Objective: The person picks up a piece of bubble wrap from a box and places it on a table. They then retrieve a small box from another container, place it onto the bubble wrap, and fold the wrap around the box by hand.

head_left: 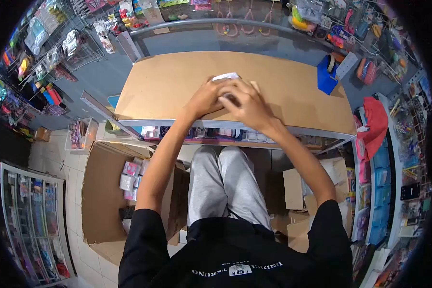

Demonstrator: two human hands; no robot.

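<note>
Both hands meet over the middle of the wooden tabletop (177, 77). My left hand (207, 97) is curled, its fingers bent round something mostly hidden. My right hand (247, 103) overlaps it from the right, fingers curved, with a small dark thing (233, 100) showing between its thumb and fingers. A white piece (226, 76) sticks out just beyond the fingertips, and a small cream piece (255, 86) shows beside my right hand. What lies under the hands cannot be made out.
A blue tape dispenser (327, 77) stands at the tabletop's right end. Below left is a large open cardboard box (101, 192) with small packets. Another box (293, 189) sits below right. Racks of hanging goods surround the table, and a red cloth (374, 125) hangs at right.
</note>
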